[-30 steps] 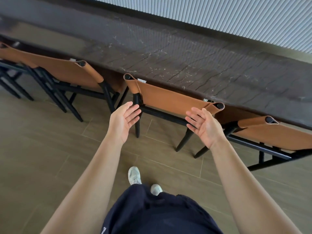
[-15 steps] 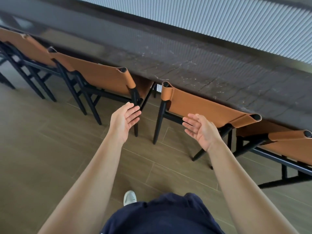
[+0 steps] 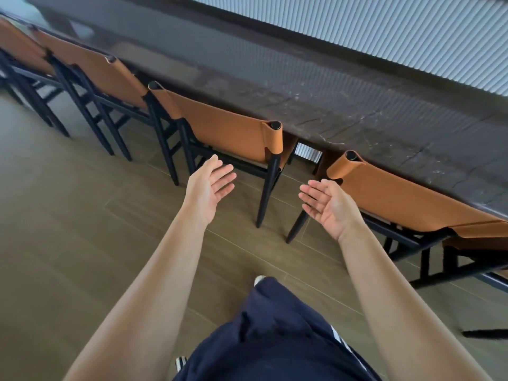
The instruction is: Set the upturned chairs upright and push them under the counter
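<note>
Several chairs with tan leather backs and black frames stand upright in a row, tucked against the dark stone counter (image 3: 316, 86). One chair (image 3: 228, 130) is straight ahead, another chair (image 3: 406, 199) is to its right, and two more, chair (image 3: 101, 72) and chair (image 3: 16, 48), run off to the left. My left hand (image 3: 211, 185) hovers in front of the middle chair, fingers straight, touching nothing. Palm up and empty, my right hand (image 3: 327, 204) is held just before the left end of the right chair's back.
A ribbed light wall (image 3: 384, 34) rises behind the counter. Brown tiled floor (image 3: 68, 215) stretches to the left and toward me. My dark shorts and a shoe (image 3: 259, 280) show at the bottom. A black chair leg (image 3: 483, 333) lies low at the right edge.
The view has swung left along the row, so the chairs have slid right in the frame. Both hands stay raised and empty, now spread a little wider apart.
</note>
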`<state>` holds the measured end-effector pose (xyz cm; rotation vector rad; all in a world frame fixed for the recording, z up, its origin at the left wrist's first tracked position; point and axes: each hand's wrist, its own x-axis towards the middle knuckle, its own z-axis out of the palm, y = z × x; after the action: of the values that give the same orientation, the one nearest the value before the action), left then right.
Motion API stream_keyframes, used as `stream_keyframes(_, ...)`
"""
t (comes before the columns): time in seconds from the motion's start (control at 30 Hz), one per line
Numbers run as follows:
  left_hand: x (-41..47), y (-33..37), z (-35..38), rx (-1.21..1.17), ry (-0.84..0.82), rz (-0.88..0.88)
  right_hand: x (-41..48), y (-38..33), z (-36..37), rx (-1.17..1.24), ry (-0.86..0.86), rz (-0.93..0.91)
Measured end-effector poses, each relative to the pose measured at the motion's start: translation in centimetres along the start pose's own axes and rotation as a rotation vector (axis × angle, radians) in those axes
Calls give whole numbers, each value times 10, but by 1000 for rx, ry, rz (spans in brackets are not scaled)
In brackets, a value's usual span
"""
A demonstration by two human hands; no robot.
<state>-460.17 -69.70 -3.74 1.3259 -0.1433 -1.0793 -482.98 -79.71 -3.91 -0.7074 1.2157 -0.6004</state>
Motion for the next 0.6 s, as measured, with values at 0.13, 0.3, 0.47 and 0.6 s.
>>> stream_keyframes(0.13, 36, 23, -19, -12, 16, 5, 30, -12, 52, -30, -45, 11)
stream_keyframes(0.3, 90, 60, -35, -8, 62, -5, 82, -28, 110, -32, -110, 76)
stream_keyframes(0.47, 144, 104, -47, -19, 61, -60, 127, -51, 165, -23, -138, 146)
stream_keyframes(0.6, 186, 136, -52, -33, 69, -72, 159, -68, 196, -1, -130, 213)
